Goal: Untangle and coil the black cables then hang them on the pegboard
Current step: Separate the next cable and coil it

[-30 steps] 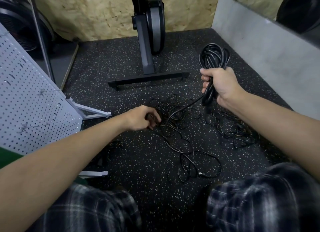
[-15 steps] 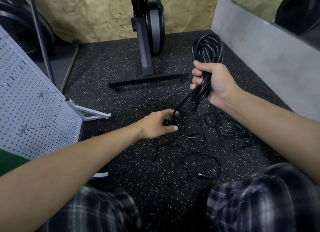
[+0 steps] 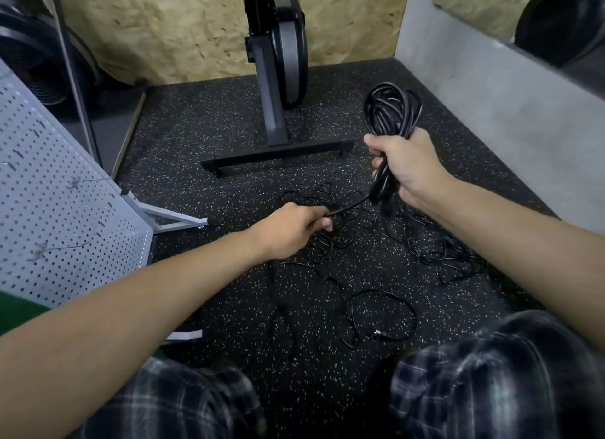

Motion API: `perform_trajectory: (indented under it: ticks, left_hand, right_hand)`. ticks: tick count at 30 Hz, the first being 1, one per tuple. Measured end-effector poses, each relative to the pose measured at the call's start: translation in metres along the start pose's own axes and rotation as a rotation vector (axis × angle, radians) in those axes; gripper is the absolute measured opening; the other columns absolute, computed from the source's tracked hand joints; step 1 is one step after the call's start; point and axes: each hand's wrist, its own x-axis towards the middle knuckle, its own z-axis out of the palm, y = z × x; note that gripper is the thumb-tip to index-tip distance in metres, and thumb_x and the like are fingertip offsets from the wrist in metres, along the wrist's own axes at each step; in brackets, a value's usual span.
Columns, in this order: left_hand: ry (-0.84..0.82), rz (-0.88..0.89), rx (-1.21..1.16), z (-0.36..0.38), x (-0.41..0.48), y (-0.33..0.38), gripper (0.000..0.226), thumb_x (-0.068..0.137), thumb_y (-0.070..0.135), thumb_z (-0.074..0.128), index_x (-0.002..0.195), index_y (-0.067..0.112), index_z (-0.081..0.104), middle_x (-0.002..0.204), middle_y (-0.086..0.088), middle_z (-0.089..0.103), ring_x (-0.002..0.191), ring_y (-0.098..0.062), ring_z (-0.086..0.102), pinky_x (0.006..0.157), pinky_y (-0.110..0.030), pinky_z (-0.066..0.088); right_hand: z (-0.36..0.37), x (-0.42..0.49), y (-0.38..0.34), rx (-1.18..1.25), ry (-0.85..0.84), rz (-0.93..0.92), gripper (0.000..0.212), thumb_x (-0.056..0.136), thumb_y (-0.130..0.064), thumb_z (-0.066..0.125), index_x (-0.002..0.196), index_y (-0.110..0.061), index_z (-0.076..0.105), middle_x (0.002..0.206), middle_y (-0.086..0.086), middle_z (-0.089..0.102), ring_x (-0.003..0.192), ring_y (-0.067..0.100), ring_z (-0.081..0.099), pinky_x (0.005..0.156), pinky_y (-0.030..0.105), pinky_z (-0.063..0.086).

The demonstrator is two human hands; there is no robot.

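We closed our left hand [image 3: 294,227] round the black cable strand [image 3: 349,205], pulling it taut below the black coil [image 3: 391,111] in our right hand [image 3: 407,167].

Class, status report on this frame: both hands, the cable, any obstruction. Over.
Right hand grips cable coil, raised. Left hand holds loose strand running from coil. Thin tangle on floor beneath strand; pegboard hooks bare.

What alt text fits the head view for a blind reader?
A person's right hand grips a thick coil of black cable, while the left hand pinches its loose strand above tangled thin black cables on a speckled rubber floor; a pale perforated metal pegboard stands left.
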Motion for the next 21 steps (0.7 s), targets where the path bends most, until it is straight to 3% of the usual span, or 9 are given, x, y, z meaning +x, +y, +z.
perform_trajectory:
  ticks: [3, 6, 8, 10, 12, 14, 17, 21]
  left_hand:
    - [-0.099, -0.003, 0.039, 0.0, -0.001, 0.002, 0.034, 0.112, 0.041, 0.04, 0.117, 0.02, 0.066, 0.061, 0.006, 0.051, 0.048, -0.012, 0.045, 0.056, -0.033, 0.042]
    - [-0.238, -0.041, 0.078, 0.008, -0.01, 0.0, 0.034, 0.112, 0.042, 0.038, 0.117, 0.019, 0.062, 0.078, 0.003, 0.059, 0.064, -0.024, 0.06, 0.071, -0.039, 0.05]
    - [-0.247, -0.062, 0.089, 0.011, -0.013, -0.014, 0.032, 0.111, 0.045, 0.039, 0.108, 0.021, 0.059, 0.078, -0.001, 0.062, 0.063, -0.023, 0.06, 0.068, -0.036, 0.049]
    - [-0.222, -0.084, 0.117, 0.009, -0.016, -0.03, 0.033, 0.109, 0.048, 0.04, 0.1, 0.023, 0.06, 0.075, -0.003, 0.062, 0.063, -0.018, 0.059, 0.066, -0.034, 0.051]
    - [-0.2, -0.107, 0.166, 0.006, -0.015, -0.04, 0.032, 0.109, 0.046, 0.045, 0.101, 0.023, 0.065, 0.081, 0.0, 0.067, 0.072, -0.017, 0.065, 0.074, -0.04, 0.056]
    - [-0.177, -0.082, 0.206, 0.004, -0.014, -0.039, 0.021, 0.107, 0.037, 0.055, 0.11, 0.023, 0.07, 0.095, 0.006, 0.072, 0.082, -0.013, 0.067, 0.085, -0.042, 0.058]
    - [-0.053, 0.012, 0.184, -0.001, -0.01, -0.028, 0.025, 0.104, 0.023, 0.065, 0.128, 0.018, 0.069, 0.107, 0.01, 0.073, 0.084, -0.003, 0.066, 0.087, -0.03, 0.056]
    - [0.081, 0.16, 0.235, -0.008, -0.005, -0.014, 0.021, 0.105, 0.011, 0.058, 0.122, 0.012, 0.07, 0.117, 0.0, 0.072, 0.105, -0.016, 0.067, 0.095, -0.03, 0.052]
  right_hand:
    - [-0.004, 0.006, -0.007, -0.036, 0.047, -0.035, 0.015, 0.096, -0.013, 0.073, 0.109, -0.013, 0.068, 0.093, -0.004, 0.068, 0.082, 0.007, 0.063, 0.083, 0.031, 0.052]
    - [-0.023, 0.021, -0.017, 0.097, 0.131, 0.014, 0.029, 0.094, -0.015, 0.074, 0.121, -0.008, 0.066, 0.091, -0.003, 0.063, 0.078, 0.008, 0.058, 0.081, 0.032, 0.047]
    - [-0.037, 0.029, -0.019, 0.122, 0.189, 0.049, 0.033, 0.093, -0.018, 0.076, 0.122, -0.008, 0.066, 0.083, -0.004, 0.06, 0.073, 0.008, 0.056, 0.08, 0.032, 0.047]
    - [-0.045, 0.032, -0.015, 0.081, 0.215, 0.052, 0.034, 0.092, -0.021, 0.076, 0.122, -0.008, 0.067, 0.083, -0.004, 0.059, 0.074, 0.009, 0.056, 0.077, 0.031, 0.048]
    - [-0.048, 0.033, -0.011, 0.008, 0.222, 0.036, 0.038, 0.092, -0.024, 0.077, 0.124, -0.007, 0.067, 0.089, -0.003, 0.062, 0.08, 0.01, 0.06, 0.081, 0.033, 0.051]
    - [-0.048, 0.033, -0.006, -0.093, 0.203, 0.002, 0.039, 0.092, -0.025, 0.077, 0.125, -0.008, 0.066, 0.1, -0.002, 0.068, 0.092, 0.012, 0.065, 0.091, 0.037, 0.053]
    - [-0.04, 0.028, -0.004, -0.281, 0.136, -0.096, 0.022, 0.094, -0.023, 0.076, 0.113, -0.015, 0.069, 0.106, 0.0, 0.072, 0.103, 0.019, 0.067, 0.099, 0.04, 0.052]
    - [-0.036, 0.021, -0.001, -0.519, 0.036, -0.19, 0.023, 0.09, -0.034, 0.077, 0.112, -0.026, 0.074, 0.106, -0.009, 0.074, 0.104, 0.016, 0.067, 0.099, 0.038, 0.05]
